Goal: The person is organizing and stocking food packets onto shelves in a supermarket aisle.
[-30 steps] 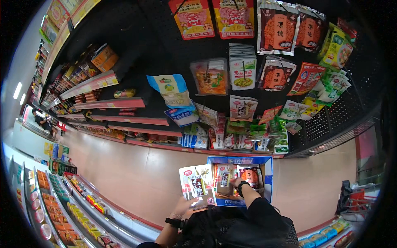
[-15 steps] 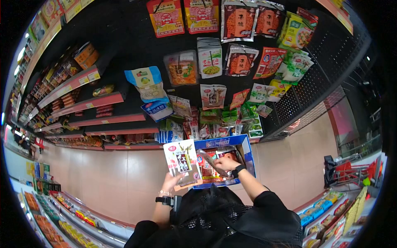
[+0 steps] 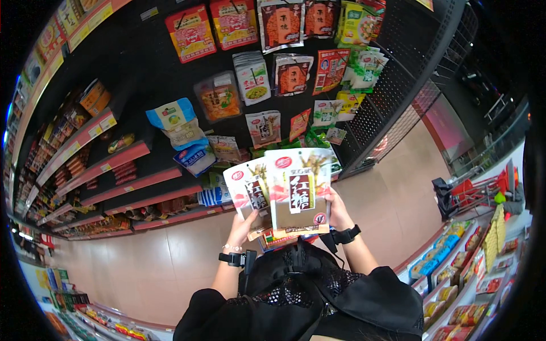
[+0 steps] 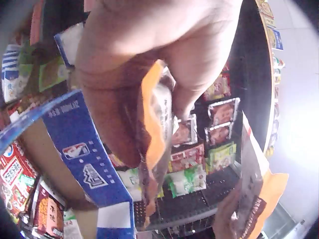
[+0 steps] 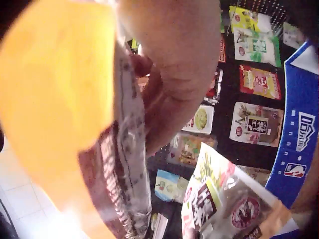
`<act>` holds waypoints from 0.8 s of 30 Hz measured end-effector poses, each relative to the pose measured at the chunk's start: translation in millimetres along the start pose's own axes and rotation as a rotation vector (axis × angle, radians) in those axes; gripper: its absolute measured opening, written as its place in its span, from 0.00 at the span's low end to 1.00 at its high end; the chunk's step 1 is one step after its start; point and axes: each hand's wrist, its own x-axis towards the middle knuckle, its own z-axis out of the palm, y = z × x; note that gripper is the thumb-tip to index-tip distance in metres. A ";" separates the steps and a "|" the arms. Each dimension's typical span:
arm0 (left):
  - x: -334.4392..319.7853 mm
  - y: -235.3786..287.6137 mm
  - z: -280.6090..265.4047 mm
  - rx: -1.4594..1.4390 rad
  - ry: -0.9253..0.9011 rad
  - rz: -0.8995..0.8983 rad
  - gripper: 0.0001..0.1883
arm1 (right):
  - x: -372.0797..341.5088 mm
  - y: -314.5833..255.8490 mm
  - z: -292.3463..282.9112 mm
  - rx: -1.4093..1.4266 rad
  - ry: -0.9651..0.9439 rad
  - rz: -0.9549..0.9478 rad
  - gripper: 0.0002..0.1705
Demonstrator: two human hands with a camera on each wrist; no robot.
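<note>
My left hand (image 3: 243,228) pinches a brown sugar packet (image 3: 239,173) by its lower part, thumb on the front. A second brown sugar packet (image 3: 301,190), held by its right edge, is in my right hand (image 3: 339,213). Both packets stand upright side by side, printed fronts toward the head camera, the right one overlapping the left. In the left wrist view, the left packet (image 4: 157,129) shows edge-on between thumb and fingers. A blue cardboard box (image 4: 79,154) lies below the hands, largely hidden by the packets in the head view; seasoning pouches (image 4: 47,214) lie in it.
A black pegboard rack ahead carries hanging pouches (image 3: 293,74), among them another brown sugar packet (image 3: 263,128). Shelves with red price strips (image 3: 114,196) run off to the left. Stocked shelves (image 3: 449,267) and a red-and-black cart (image 3: 483,196) stand at the right.
My right hand has lifted the second brown sugar packet out of the box and brought it upright beside the left one. The head view has shifted to the right.
</note>
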 end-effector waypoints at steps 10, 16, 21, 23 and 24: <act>-25.0 17.1 26.4 -0.046 -0.057 0.134 0.23 | 4.6 42.9 12.1 -0.319 0.140 -0.105 0.06; -37.1 26.5 22.8 -0.123 -0.160 -0.090 0.24 | 2.4 51.4 26.1 -0.211 0.145 -0.040 0.05; -43.2 31.7 18.6 -0.114 -0.263 -0.027 0.27 | -2.7 51.2 28.0 -0.264 0.089 -0.016 0.03; -44.3 33.7 17.4 -0.091 -0.296 -0.019 0.27 | -3.9 51.8 33.2 -0.279 0.106 -0.061 0.01; -45.1 33.4 16.8 -0.084 -0.310 -0.016 0.26 | -4.1 52.5 34.9 -0.293 0.122 -0.106 0.04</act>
